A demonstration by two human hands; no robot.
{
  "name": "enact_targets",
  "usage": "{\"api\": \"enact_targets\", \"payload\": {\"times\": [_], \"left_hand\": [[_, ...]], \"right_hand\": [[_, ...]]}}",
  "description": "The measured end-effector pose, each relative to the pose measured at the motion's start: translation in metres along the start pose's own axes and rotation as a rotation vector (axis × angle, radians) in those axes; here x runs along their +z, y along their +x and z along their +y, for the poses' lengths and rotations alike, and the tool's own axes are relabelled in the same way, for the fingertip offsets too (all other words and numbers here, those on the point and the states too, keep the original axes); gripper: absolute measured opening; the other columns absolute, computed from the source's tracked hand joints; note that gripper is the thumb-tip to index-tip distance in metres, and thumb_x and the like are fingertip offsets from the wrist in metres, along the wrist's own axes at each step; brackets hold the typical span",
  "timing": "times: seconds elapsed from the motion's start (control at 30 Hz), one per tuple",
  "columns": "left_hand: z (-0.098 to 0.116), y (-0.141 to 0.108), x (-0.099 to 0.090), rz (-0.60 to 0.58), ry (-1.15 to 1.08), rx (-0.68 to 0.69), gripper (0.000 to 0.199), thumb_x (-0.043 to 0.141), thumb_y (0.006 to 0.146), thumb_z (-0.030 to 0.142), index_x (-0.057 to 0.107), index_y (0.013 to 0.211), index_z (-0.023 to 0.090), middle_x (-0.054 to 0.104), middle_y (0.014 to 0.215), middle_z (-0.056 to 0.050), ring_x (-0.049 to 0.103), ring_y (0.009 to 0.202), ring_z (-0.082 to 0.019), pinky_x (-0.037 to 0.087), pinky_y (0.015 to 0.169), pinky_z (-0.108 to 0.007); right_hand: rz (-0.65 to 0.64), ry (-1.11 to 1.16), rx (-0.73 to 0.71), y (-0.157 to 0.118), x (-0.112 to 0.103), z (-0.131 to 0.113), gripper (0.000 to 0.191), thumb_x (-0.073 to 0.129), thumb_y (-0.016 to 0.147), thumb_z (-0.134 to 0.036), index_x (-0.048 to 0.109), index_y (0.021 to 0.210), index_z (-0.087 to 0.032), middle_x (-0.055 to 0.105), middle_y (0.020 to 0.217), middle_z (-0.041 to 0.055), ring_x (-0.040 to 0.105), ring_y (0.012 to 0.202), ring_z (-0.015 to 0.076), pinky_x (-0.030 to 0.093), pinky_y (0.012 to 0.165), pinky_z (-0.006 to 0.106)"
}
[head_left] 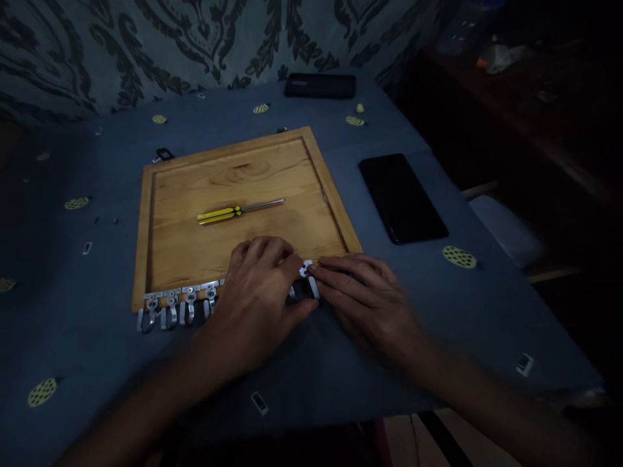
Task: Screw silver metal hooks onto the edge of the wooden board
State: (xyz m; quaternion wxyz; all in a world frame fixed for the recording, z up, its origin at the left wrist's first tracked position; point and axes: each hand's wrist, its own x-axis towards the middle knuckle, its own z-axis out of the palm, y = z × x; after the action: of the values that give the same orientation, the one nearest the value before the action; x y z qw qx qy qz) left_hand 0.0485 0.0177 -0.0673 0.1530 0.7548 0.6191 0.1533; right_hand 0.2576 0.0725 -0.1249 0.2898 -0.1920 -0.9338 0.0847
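A metal hook rail [191, 295] with several silver hooks lies along the near edge of a wooden framed board [219, 246]. My left hand [265, 285] is bent over the rail's right part, its thumb and fingers closed about it and covering the middle hooks. At the rail's right end, the fingertips of my right hand [367, 295] pinch close to the last hook [313, 287], and some of its fingers are hidden underneath. A screwdriver [238, 211] with a yellow and black handle rests on the board, its shaft pointing right.
A black smartphone [403, 198] lies right of the board on the blue patterned tablecloth [487, 311]. Behind the board is a dark phone case [320, 85] with a small pale lump [359, 108] near it. Small dark bits [115, 221] lie to the left.
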Motion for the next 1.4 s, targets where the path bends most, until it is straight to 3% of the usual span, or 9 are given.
{"api": "enact_targets", "payload": {"times": [0.27, 0.47, 0.63, 0.73, 0.9, 1.13, 1.4], "left_hand": [[0.002, 0.002, -0.003, -0.043, 0.007, -0.03, 0.028, 0.078, 0.089, 0.033, 0.071, 0.111, 0.019, 0.069, 0.119, -0.007, 0.06, 0.115, -0.031, 0.047, 0.1, -0.052], [-0.002, 0.003, -0.008, -0.089, 0.019, -0.018, 0.031, 0.077, 0.089, 0.036, 0.07, 0.112, 0.017, 0.069, 0.12, -0.01, 0.06, 0.118, -0.033, 0.046, 0.104, -0.055], [-0.018, 0.001, -0.036, -0.013, -0.34, -0.051, 0.032, 0.07, 0.093, 0.041, 0.068, 0.117, 0.02, 0.072, 0.115, -0.007, 0.066, 0.108, -0.026, 0.053, 0.093, -0.041], [-0.026, 0.0, -0.047, 0.036, -0.41, -0.109, 0.029, 0.059, 0.098, 0.041, 0.07, 0.116, 0.021, 0.074, 0.115, -0.006, 0.068, 0.108, -0.025, 0.054, 0.094, -0.04], [-0.034, 0.001, -0.037, 0.054, -0.366, -0.032, 0.029, 0.054, 0.101, 0.035, 0.073, 0.111, 0.016, 0.074, 0.11, -0.008, 0.067, 0.107, -0.023, 0.051, 0.097, -0.039], [-0.03, 0.001, -0.027, -0.078, -0.196, 0.054, 0.044, 0.075, 0.088, 0.059, 0.074, 0.111, 0.022, 0.07, 0.108, -0.006, 0.063, 0.107, -0.026, 0.051, 0.091, -0.039], [-0.027, 0.0, -0.023, -0.136, -0.06, 0.061, 0.054, 0.083, 0.081, 0.057, 0.072, 0.117, 0.019, 0.069, 0.117, -0.008, 0.059, 0.117, -0.029, 0.048, 0.102, -0.042]], "right_hand": [[-0.045, -0.015, 0.013, 0.001, -0.001, -0.001, 0.034, 0.052, 0.105, -0.013, 0.069, 0.132, -0.022, 0.078, 0.126, 0.006, 0.066, 0.124, 0.0235, 0.05, 0.103, 0.046], [-0.029, -0.075, 0.002, 0.004, -0.003, -0.004, 0.028, 0.055, 0.103, -0.011, 0.073, 0.123, -0.019, 0.08, 0.122, 0.0069, 0.068, 0.121, 0.0234, 0.051, 0.1, 0.043], [0.0, -0.051, -0.027, 0.005, -0.002, -0.003, 0.035, 0.057, 0.099, -0.008, 0.074, 0.126, -0.022, 0.08, 0.121, 0.0065, 0.069, 0.119, 0.0245, 0.052, 0.098, 0.045], [-0.005, -0.037, -0.042, 0.007, -0.004, -0.003, 0.036, 0.058, 0.096, -0.006, 0.074, 0.124, -0.021, 0.08, 0.122, 0.0074, 0.07, 0.117, 0.0258, 0.053, 0.098, 0.047], [0.016, -0.05, -0.048, 0.011, -0.006, -0.008, 0.032, 0.057, 0.094, -0.009, 0.074, 0.119, -0.019, 0.08, 0.12, 0.0088, 0.071, 0.116, 0.0272, 0.055, 0.095, 0.047], [0.026, -0.051, -0.043, 0.01, -0.006, -0.01, 0.024, 0.064, 0.099, -0.025, 0.073, 0.118, -0.014, 0.079, 0.121, 0.0124, 0.071, 0.116, 0.0295, 0.056, 0.093, 0.048], [0.052, -0.126, -0.058, 0.012, -0.003, -0.009, 0.017, 0.062, 0.103, -0.018, 0.076, 0.113, -0.017, 0.081, 0.116, 0.0078, 0.072, 0.114, 0.025, 0.056, 0.093, 0.043]]}}
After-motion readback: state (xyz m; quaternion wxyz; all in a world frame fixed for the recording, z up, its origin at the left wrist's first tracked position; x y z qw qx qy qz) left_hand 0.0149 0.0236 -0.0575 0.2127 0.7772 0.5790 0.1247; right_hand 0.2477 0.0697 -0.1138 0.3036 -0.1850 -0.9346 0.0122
